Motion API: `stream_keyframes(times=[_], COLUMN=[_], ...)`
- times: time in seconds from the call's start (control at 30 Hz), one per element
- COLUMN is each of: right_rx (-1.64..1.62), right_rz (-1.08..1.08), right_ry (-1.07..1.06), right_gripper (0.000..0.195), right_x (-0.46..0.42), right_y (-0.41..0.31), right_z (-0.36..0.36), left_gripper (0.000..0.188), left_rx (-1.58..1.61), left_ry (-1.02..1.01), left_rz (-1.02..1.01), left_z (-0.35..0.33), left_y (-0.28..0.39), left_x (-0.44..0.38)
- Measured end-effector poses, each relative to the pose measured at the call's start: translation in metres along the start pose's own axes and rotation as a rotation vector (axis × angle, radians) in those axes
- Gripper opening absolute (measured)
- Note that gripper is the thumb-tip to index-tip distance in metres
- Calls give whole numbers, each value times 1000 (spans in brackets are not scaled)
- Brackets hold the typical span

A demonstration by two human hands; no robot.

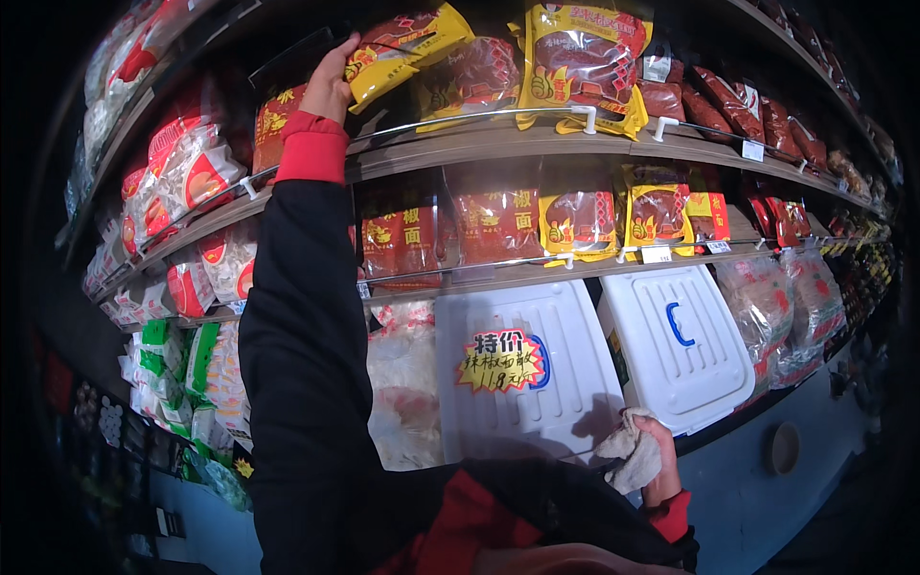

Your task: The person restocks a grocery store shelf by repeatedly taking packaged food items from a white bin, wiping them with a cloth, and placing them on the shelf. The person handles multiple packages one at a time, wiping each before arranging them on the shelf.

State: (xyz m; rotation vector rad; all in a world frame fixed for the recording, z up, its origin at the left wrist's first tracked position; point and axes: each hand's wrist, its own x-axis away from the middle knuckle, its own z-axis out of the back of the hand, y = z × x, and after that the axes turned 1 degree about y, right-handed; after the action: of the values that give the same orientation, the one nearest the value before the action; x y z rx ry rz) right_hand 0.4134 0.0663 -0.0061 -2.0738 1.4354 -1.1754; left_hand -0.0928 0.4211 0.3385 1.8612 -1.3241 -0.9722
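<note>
With my left hand (334,85) I grip the left end of a yellow bag of red chili powder (402,50), tilted above the upper wooden shelf (460,147). Beside it on that shelf are another yellow bag (478,75), partly behind it, and a large one (586,65) standing upright at the rail. A crumpled grey cloth (632,449) is in my right hand (661,456), low down near the front edge of two white lidded plastic bins. The left bin (575,323) bears a starburst sign (502,359); the right bin (690,287) has a blue handle.
Thin metal rails (467,118) on white brackets run along the shelf fronts. The lower shelf (503,273) holds red and yellow spice bags. Red-and-white bags (190,158) fill the left side, and clear plastic packs (758,302) lie at the right. A round bowl-like thing (782,449) is at lower right.
</note>
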Motion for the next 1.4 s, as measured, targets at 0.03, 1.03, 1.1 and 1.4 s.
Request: stream_keyframes(times=[0.03, 1.03, 1.1, 1.4], right_rx=[12, 88, 86, 218], right_rz=[9, -98, -94, -140], right_ry=[2, -180, -278, -515], right_gripper=[29, 29, 32, 35], right_x=[1, -29, -28, -39], right_y=[-1, -9, -10, 21], right_z=[-3, -69, -83, -127], left_gripper=[40, 59, 53, 49], left_rx=[-3, -1268, -1043, -1068], left_ry=[-145, -134, -241, -416], left_rz=[49, -530, -385, -313], left_z=[7, 84, 78, 82], left_y=[8, -332, -316, -304], left_x=[14, 443, 451, 460])
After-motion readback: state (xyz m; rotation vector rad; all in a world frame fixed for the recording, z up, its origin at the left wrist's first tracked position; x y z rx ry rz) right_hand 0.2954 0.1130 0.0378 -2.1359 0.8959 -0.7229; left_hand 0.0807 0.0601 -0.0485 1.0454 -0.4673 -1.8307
